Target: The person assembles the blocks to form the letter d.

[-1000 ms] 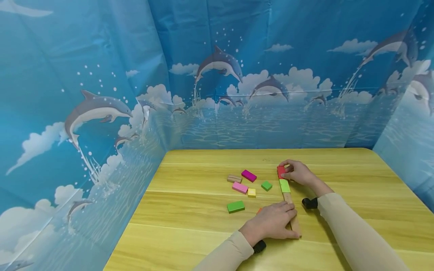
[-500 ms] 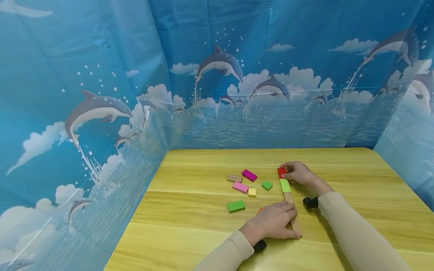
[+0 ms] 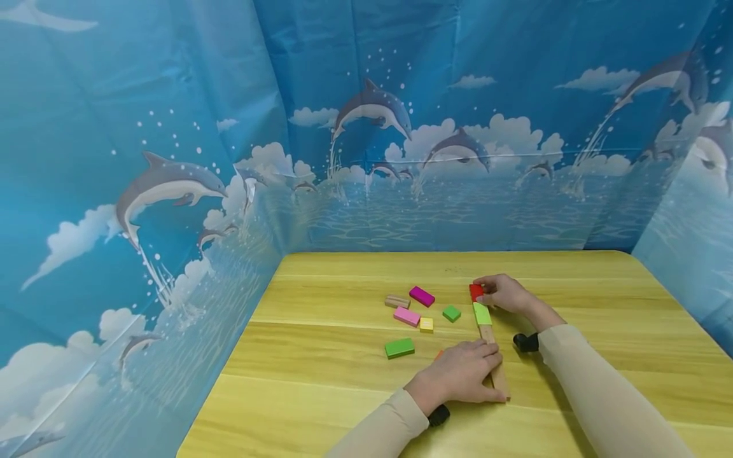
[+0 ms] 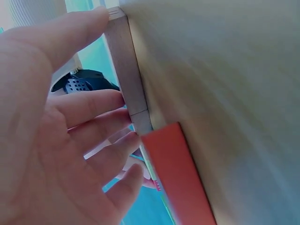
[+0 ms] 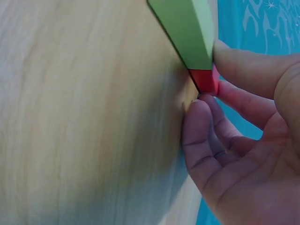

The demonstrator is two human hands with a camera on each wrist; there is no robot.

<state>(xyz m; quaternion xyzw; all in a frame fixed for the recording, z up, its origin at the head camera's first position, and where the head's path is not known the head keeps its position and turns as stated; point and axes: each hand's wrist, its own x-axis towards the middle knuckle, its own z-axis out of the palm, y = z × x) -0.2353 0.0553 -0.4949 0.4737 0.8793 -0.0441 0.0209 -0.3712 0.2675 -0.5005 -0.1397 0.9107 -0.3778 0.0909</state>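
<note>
A straight row of flat blocks runs away from me on the right. At its far end is a red block (image 3: 475, 292), pinched between the thumb and fingers of my right hand (image 3: 506, 294). A light green block (image 3: 481, 314) adjoins it, then come plain wooden blocks (image 3: 499, 381). My left hand (image 3: 462, 372) lies across the wooden part, thumb at the near end and fingertips along the side. In the left wrist view, an orange block (image 4: 177, 176) lies beside the row under that hand, mostly hidden from the head view.
Left of the row lie loose blocks: a small green one (image 3: 451, 313), a yellow one (image 3: 426, 325), a pink one (image 3: 406, 317), a magenta one (image 3: 422, 296), a natural wood one (image 3: 397, 301) and a longer green one (image 3: 399, 348). A dolphin-printed curtain (image 3: 366, 210) surrounds the yellow table (image 3: 298, 388).
My right hand and the red block have shifted very slightly toward the light green block. My left hand stays in place on the wooden blocks.
</note>
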